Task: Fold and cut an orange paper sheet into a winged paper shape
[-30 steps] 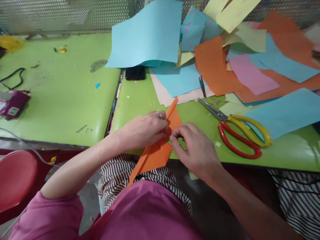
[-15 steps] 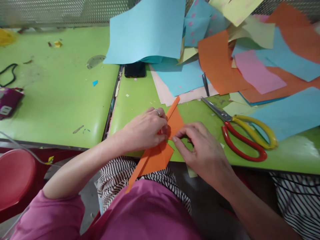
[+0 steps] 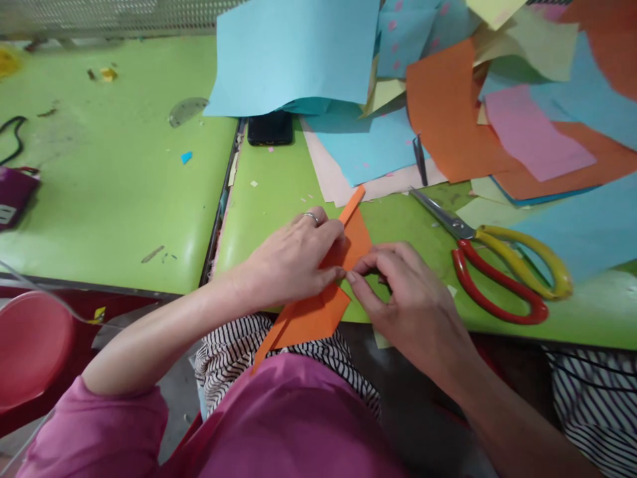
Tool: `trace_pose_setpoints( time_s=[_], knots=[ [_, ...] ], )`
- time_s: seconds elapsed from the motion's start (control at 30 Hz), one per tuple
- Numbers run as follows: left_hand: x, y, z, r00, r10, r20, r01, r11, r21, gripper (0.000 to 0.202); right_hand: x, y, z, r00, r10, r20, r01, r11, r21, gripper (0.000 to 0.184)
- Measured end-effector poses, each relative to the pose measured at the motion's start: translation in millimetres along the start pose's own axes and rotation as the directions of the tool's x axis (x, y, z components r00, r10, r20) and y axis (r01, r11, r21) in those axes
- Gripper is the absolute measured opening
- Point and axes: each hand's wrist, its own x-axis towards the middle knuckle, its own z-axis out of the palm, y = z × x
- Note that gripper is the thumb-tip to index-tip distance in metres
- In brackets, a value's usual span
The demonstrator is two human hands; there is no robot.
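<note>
A folded sheet of orange paper (image 3: 313, 317) lies slantwise over the front edge of the green table (image 3: 269, 192), its lower end hanging above my lap. My left hand (image 3: 296, 259), with a ring on one finger, rests across its middle, thumb and fingers closed on the folded strip. From the right, my right hand (image 3: 405, 289) pinches the paper's right edge between thumb and forefinger, close to my left thumb tip. Both hands hide the centre of the sheet. Scissors (image 3: 462, 229) with one red and one yellow handle lie partly spread to the right of my right hand.
Loose sheets in blue (image 3: 298, 60), orange (image 3: 448, 113), pink (image 3: 537, 133) and yellow are heaped at the back right. A black phone (image 3: 270, 129) lies partly under the blue sheet. Small dark snips (image 3: 421, 159) rest near the scissors. A red stool (image 3: 32, 348) stands at left.
My left thumb has stretched rightward along the paper, and its tip now nearly meets my right fingertips. The whole view has shifted slightly; the orange paper keeps its place under my hands.
</note>
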Motion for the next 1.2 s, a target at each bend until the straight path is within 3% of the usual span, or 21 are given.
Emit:
trace_pose_setpoints(
  time_s=[0.23,0.53,0.7,0.9,1.1,1.2],
  knots=[
    [0.2,1.7,0.6,0.998,0.024,0.059,-0.028,0.997,0.077,0.011,1.7,-0.6,-2.4,0.999,0.037,0.04,-0.039,0.998,0.046,0.007],
    [2.0,1.7,1.3,0.998,0.022,0.058,-0.028,0.994,0.102,0.021,2.1,8.5,-14.6,0.983,0.068,0.17,-0.099,0.979,0.176,0.005],
    [3.2,1.2,-0.7,0.997,0.033,0.074,-0.038,0.997,0.063,0.018,-6.0,7.0,-18.1,0.994,0.015,0.106,-0.034,0.983,0.178,0.021],
    [2.2,-0.3,0.3,0.998,0.038,0.05,-0.043,0.995,0.093,0.019,-17.1,12.6,-6.7,0.994,-0.109,-0.016,0.11,0.992,0.068,0.028],
    [2.8,-1.1,-0.2,0.998,0.035,0.057,-0.04,0.996,0.077,0.019,-24.6,9.3,-5.3,0.969,-0.246,0.009,0.24,0.935,-0.261,0.035],
    [3.7,0.0,-2.0,0.996,0.043,0.081,-0.049,0.996,0.07,0.017,-27.4,8.6,-6.3,0.954,-0.298,0.021,0.287,0.896,-0.34,0.036]
  ],
)
